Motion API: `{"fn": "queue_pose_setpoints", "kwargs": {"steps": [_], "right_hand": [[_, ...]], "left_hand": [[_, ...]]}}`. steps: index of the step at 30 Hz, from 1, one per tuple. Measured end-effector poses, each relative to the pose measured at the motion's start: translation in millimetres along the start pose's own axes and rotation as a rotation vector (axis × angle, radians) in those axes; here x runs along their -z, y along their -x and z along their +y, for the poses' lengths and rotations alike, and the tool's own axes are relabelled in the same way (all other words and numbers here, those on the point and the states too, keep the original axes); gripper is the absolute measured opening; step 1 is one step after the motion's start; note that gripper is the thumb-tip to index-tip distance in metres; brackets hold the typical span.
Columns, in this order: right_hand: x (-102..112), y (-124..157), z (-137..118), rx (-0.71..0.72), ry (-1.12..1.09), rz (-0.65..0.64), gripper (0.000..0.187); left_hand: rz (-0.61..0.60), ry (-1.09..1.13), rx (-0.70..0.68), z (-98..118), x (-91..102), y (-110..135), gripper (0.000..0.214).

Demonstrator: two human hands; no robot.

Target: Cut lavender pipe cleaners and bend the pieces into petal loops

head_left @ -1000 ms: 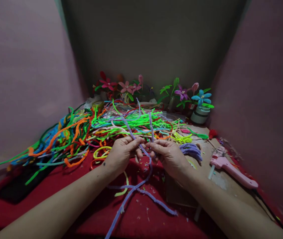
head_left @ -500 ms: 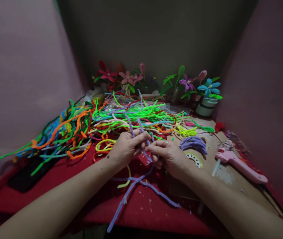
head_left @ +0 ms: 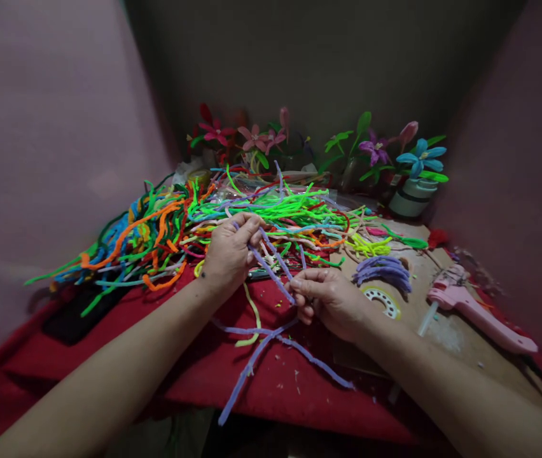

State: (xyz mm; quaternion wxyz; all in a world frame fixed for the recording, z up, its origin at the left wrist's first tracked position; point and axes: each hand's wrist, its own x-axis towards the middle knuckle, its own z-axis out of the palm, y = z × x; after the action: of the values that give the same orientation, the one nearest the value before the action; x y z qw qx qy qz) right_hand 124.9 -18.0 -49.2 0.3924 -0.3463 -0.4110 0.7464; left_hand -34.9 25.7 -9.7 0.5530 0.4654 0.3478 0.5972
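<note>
Two hands are in view, the left hand (head_left: 229, 254) and the right hand (head_left: 332, 300), holding at least three lilac pipe cleaners (head_left: 271, 267) between them. One heap of mixed pipe cleaners (head_left: 214, 219) lies on the table, too many to count. There is one bundle of lilac pieces (head_left: 383, 270), one pink glue gun (head_left: 478, 317), one white pot (head_left: 411, 197), one blue flower (head_left: 421, 158), one purple flower (head_left: 375, 149) and two pink flowers (head_left: 254, 135).

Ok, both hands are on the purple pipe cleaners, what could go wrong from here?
The left hand sits beside the colourful pile, so stray stems may tangle into the purple pipe cleaners. Their tails trail over the edge of the red cloth near the right hand and could snag.
</note>
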Motion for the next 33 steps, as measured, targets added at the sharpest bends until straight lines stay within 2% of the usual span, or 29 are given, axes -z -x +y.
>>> {"fn": "queue_pose_setpoints", "kwargs": {"steps": [2, 5, 7, 9, 12, 15, 16, 18, 23, 28, 33], "right_hand": [[0, 0, 1, 0.012, 0.005, 0.004, 0.016], [3, -1, 0, 0.068, -0.058, 0.027, 0.015], [6, -3, -3, 0.122, -0.129, 0.048, 0.015], [8, -5, -6, 0.176, -0.193, 0.065, 0.015], [11, -7, -9, 0.229, -0.265, 0.085, 0.014], [13, -8, -10, 0.25, -0.293, 0.077, 0.013], [13, -8, -10, 0.248, -0.292, 0.074, 0.012], [13, -9, -9, 0.231, -0.277, 0.072, 0.013], [14, -11, -8, 0.194, -0.238, 0.092, 0.017], [14, -11, -7, 0.214, -0.17, 0.115, 0.019], [11, -8, -6, 0.134, -0.037, 0.155, 0.022]], "left_hand": [[0.025, 0.023, -0.031, 3, 5.9, -5, 0.011], [0.125, 0.13, -0.048, 7, 18.3, -17, 0.009], [0.168, 0.192, 0.011, 6, 26.0, -24, 0.01], [0.137, 0.176, 0.117, 2, 30.0, -27, 0.006], [-0.025, 0.079, 0.305, -3, 26.9, -20, 0.01], [-0.325, -0.086, 0.478, -6, 16.1, -4, 0.019], [-0.401, -0.134, 0.502, -6, 11.8, 2, 0.02], [-0.459, -0.209, 0.474, -8, 3.7, 11, 0.017], [-0.397, -0.275, 0.418, -15, -6.0, 20, 0.018], [-0.329, -0.231, 0.405, -21, -3.6, 18, 0.02], [-0.304, -0.275, 0.369, -20, -3.3, 19, 0.018]]}}
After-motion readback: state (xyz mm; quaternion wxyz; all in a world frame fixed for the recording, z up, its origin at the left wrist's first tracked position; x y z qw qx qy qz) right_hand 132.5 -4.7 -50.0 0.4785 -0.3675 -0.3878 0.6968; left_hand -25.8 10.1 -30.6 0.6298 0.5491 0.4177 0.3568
